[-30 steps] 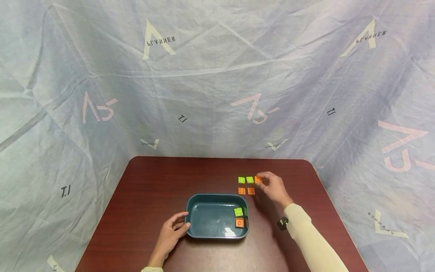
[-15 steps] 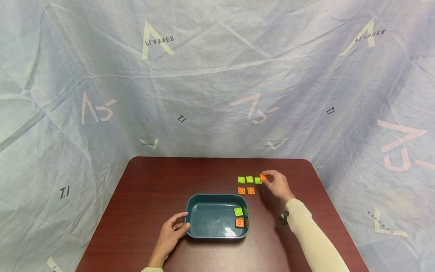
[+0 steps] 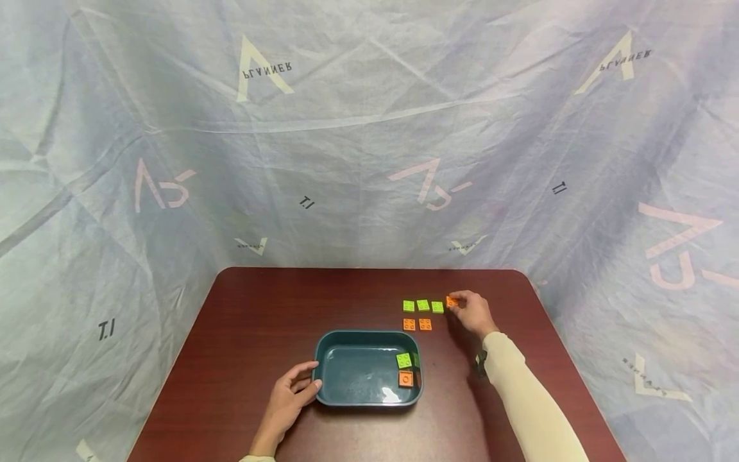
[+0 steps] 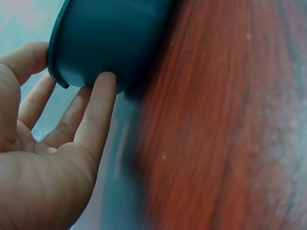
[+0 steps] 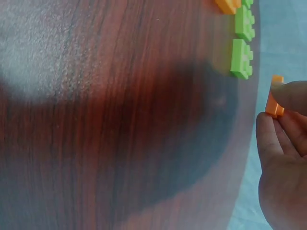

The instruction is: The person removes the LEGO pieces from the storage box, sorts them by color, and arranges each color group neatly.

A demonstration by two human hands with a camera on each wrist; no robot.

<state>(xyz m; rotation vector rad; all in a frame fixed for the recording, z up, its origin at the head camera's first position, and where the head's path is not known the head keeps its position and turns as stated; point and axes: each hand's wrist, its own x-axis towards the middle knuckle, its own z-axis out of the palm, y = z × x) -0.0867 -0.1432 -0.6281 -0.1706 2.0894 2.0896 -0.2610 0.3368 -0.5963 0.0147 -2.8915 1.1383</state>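
Note:
In the head view, my right hand (image 3: 475, 314) pinches an orange toy brick (image 3: 451, 301) between thumb and fingers, at the right end of a row of green bricks (image 3: 423, 305). The right wrist view shows that orange brick (image 5: 274, 98) edge-on, held apart from the nearest green brick (image 5: 241, 59). At the left end of a dark teal tray (image 3: 369, 403), my left hand (image 3: 291, 393) rests its fingertips against the wall. In the left wrist view its fingers are loosely extended, touching the outside of the tray (image 4: 105, 43).
Two orange bricks (image 3: 408, 325) lie side by side in front of the green row. Inside the tray, at its right end, are a green brick (image 3: 403, 360) and an orange brick (image 3: 406, 379). Grey printed cloth (image 3: 358, 160) surrounds the reddish-brown table (image 3: 260, 321).
My right hand has moved right with the orange brick, from over the third green brick to beyond it, uncovering that brick. The left hand and tray stay put.

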